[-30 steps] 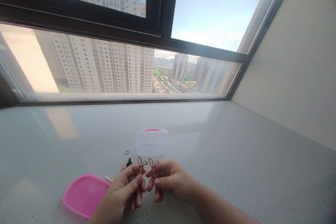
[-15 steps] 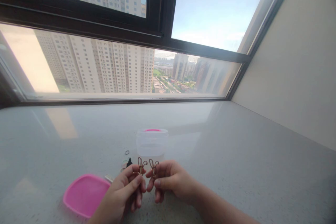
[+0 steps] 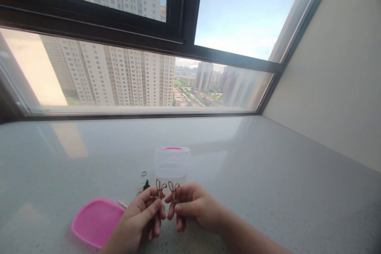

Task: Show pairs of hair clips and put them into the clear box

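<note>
My left hand [image 3: 139,218] pinches a small brown rabbit-shaped charm [image 3: 160,187] between thumb and fingers, ears pointing up. My right hand [image 3: 193,205] pinches a matching rabbit charm [image 3: 173,189] the same way. The two charms stand side by side, close together, just in front of a clear plastic container [image 3: 172,163] on the grey counter [image 3: 268,174].
A pink lid [image 3: 97,221] lies on the counter left of my left hand. Small bits, among them a little ring [image 3: 144,174] and a black piece [image 3: 146,185], lie left of the container. A window with a dark frame [image 3: 181,16] runs along the back; a beige wall [image 3: 336,79] rises at right.
</note>
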A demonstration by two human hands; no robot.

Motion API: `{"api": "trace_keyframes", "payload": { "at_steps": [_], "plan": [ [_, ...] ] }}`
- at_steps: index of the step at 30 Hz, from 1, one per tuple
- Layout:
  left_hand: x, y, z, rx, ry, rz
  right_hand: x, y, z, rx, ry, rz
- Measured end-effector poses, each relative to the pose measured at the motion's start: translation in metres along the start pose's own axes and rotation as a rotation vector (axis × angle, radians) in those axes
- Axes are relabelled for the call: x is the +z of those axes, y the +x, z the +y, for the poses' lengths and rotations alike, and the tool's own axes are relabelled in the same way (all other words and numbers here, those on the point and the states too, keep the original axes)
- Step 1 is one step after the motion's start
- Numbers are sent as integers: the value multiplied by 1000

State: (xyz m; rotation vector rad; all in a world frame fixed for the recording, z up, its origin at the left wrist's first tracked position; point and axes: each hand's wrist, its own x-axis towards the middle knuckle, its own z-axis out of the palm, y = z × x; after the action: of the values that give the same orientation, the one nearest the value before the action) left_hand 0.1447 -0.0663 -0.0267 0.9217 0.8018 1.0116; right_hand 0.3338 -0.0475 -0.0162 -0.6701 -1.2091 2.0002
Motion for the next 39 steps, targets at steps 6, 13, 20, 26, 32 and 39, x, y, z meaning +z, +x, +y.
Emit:
{"api": "trace_keyframes", "payload": {
  "at_steps": [6,13,20,26,32,39],
  "plan": [
    [1,0,2,4,14,-13,1,-1,-1,-16,10,8],
    [1,-1,3,1,43,-20,3,0,-3,-24,-2,-2],
    [4,-2,5,2,45,-1,-3,3,0,-34,-11,-45],
    [8,-4,8,27,114,9,-3,5,-1,-46,-2,-53],
    [6,-2,6,27,142,12,-3,5,-1,-26,-25,-42],
    [9,-2,8,2,185,54,-5,9,-2,-50,-65,1]
  ]
}}
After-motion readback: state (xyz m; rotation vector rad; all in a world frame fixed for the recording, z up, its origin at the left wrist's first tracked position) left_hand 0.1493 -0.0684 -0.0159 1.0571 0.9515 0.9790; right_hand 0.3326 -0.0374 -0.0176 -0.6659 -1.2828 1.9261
